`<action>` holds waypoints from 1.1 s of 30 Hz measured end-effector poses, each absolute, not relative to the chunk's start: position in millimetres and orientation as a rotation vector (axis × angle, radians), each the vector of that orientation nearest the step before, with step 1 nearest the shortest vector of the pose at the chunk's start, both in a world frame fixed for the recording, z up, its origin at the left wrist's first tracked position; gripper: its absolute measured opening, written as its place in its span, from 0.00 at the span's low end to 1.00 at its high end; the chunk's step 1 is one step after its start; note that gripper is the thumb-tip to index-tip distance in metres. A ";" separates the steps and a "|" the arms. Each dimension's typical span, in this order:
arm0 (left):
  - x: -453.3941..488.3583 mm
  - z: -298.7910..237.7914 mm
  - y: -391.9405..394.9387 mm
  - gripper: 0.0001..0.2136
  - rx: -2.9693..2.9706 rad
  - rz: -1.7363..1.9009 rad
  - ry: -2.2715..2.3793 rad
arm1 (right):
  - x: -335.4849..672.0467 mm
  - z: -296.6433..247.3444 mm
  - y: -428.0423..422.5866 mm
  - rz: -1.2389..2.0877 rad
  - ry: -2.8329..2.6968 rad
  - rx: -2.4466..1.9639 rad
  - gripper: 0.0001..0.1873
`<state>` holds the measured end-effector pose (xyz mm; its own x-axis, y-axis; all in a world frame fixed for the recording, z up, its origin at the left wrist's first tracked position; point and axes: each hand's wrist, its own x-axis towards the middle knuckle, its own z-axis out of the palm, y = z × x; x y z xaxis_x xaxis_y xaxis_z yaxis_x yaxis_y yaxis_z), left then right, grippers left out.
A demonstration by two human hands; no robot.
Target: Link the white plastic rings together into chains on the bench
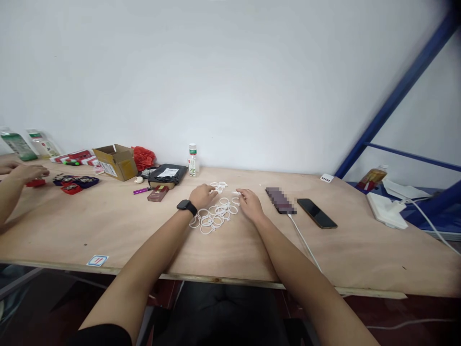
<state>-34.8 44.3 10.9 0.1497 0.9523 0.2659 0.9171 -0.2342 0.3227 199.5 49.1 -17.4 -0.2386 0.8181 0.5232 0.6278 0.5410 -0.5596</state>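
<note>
A loose pile of thin white plastic rings (216,221), several with a small knob or tab on the loop, lies on the wooden table in front of me. My left hand (203,196), with a black watch on its wrist, is at the pile's upper left. Its fingers are drawn together at the tips; what they hold, if anything, is too small to make out. Just beyond those fingertips lies a smaller cluster of white rings (222,184). On the pile's right, my right hand (249,203) pinches a small white piece, apparently part of a ring, between thumb and fingers.
Right of my hands lie two phones (316,213), one on a white cable, and a white adapter (387,210). To the left are a dark red box (157,193), a black parcel (168,173), an open carton (117,162) and another person's hands (27,172). A bottle (193,161) stands by the wall.
</note>
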 end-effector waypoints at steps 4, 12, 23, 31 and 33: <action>-33.4 6.8 71.4 0.21 2.095 0.360 2.111 | 197.4 -26.4 53.7 0.328 -2.255 -1.129 0.17; -30.0 0.6 87.1 0.13 1.996 0.318 2.168 | 195.4 -25.7 49.7 0.329 -2.168 -1.118 0.12; 4.6 26.5 13.8 0.10 2.551 0.651 2.034 | 182.7 -13.2 34.3 0.556 -1.892 -0.997 0.19; 11.2 12.8 -13.5 0.13 2.695 0.781 1.827 | 178.8 -7.6 25.5 0.646 -1.940 -0.900 0.13; 8.1 8.8 -10.9 0.14 2.694 0.819 1.787 | 179.4 -6.7 24.6 0.663 -1.953 -0.891 0.12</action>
